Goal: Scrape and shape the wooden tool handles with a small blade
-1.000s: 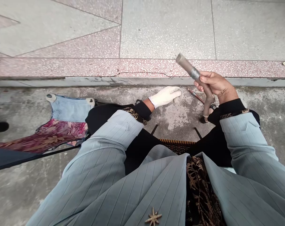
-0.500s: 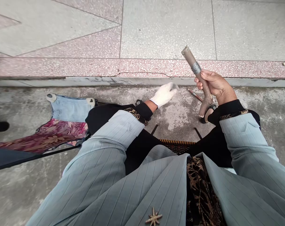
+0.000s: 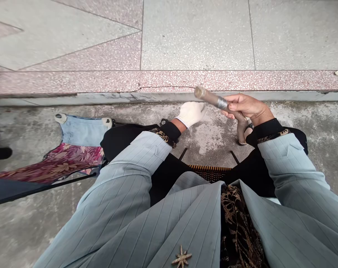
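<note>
"Right hand first: what does it have?"

"Its bare fingers are closed round a bent stick, thumb on top, just right of a wound silvery wire."

"And where is the stick?"

"Held over the concrete floor, right of the middle. One end points left and far, overlapping the edge of the tiled step; the crooked end turns near, beside a shoe."

"The left hand?"

"White-gloved and curled, just left of the stick — its fingertips are hidden, so whether it grips anything, one cannot tell."

"Farther out?"

"A woven seat edge on the near side — and, well to the left, a folding chair in blue and floral cloth."
</note>
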### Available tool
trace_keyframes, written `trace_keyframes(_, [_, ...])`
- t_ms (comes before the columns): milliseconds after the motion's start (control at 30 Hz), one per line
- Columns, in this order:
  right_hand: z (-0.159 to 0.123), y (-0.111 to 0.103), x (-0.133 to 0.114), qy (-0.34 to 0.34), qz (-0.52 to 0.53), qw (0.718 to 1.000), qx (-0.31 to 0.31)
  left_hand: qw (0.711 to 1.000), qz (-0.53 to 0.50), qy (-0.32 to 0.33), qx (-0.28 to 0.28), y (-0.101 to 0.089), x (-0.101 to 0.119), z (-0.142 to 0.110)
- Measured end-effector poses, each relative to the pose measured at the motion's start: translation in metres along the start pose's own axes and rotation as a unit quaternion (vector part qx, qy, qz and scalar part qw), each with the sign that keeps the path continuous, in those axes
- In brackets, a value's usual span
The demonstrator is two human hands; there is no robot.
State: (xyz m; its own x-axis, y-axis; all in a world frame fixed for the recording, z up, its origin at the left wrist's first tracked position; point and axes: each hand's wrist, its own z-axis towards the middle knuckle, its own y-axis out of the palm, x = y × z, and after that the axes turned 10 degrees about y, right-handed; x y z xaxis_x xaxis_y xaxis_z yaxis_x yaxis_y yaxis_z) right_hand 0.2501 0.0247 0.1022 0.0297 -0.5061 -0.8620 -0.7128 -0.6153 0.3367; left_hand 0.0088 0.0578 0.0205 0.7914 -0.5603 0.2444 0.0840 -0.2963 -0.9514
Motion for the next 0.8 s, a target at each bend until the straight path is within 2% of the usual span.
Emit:
trace_keyframes(167, [0.013,-0.002,0.010,-0.046,0.091,0.985,0.141,0.998,0.038,0.034,-0.023,-0.006,0.009,-0.005])
trace_keyframes(300, [0.026,-0.015,0.019,-0.047,0.113,0.936,0.329,0.995,0.063,0.069,-0.031,-0.005,0.015,-0.009])
trace_keyframes(400, [0.030,-0.024,0.022,0.035,-0.014,0.879,0.475,0.991,0.074,0.107,-0.033,-0.006,0.020,-0.013])
trace_keyframes(467, [0.029,-0.025,0.021,0.118,-0.191,0.827,0.516,0.987,0.081,0.134,-0.027,-0.010,0.022,-0.016])
trace_keyframes(533, [0.028,-0.024,0.017,0.198,-0.382,0.762,0.484,0.983,0.092,0.159,-0.015,-0.015,0.023,-0.018])
trace_keyframes(600, [0.026,-0.021,0.012,0.274,-0.517,0.708,0.394,0.978,0.105,0.180,-0.003,-0.019,0.022,-0.020])
trace_keyframes(667, [0.024,-0.018,0.007,0.335,-0.580,0.683,0.293,0.974,0.116,0.196,0.003,-0.022,0.019,-0.019])
trace_keyframes(733, [0.019,-0.020,0.001,0.366,-0.591,0.693,0.189,0.970,0.123,0.209,0.007,-0.022,0.014,-0.018])
trace_keyframes(800, [0.012,-0.024,-0.003,0.368,-0.550,0.745,0.083,0.967,0.130,0.219,0.020,-0.019,0.010,-0.016])
